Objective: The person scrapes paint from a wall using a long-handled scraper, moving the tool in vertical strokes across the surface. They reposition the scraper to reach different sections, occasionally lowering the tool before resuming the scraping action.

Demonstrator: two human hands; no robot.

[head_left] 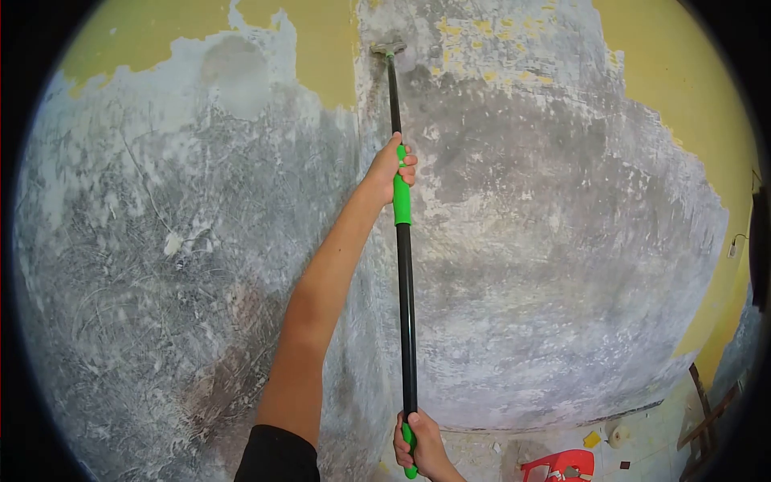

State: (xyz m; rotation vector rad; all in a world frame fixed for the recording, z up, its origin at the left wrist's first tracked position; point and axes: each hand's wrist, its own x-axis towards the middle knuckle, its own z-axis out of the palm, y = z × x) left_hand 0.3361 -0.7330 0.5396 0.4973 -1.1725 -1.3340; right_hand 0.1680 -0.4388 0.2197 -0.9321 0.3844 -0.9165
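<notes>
A long black telescopic pole (406,313) with green grips runs nearly upright through the middle of the head view. My left hand (391,170) is closed around it near the upper green sleeve (402,201), arm stretched up. Lower down, my right hand (423,447) wraps the green end grip. At the top of the pole, a small greyish head (389,49) appears to rest on the wall near the vertical corner line. Its exact kind cannot be made out. Around it the wall (514,241) is bare grey and patchy white.
Yellow paint (666,64) remains along the upper and right wall edges. On the tiled floor at lower right are a red plastic stool (560,464), a yellow piece (592,439) and a round pale object (619,436). Wooden pieces (710,416) lean at far right.
</notes>
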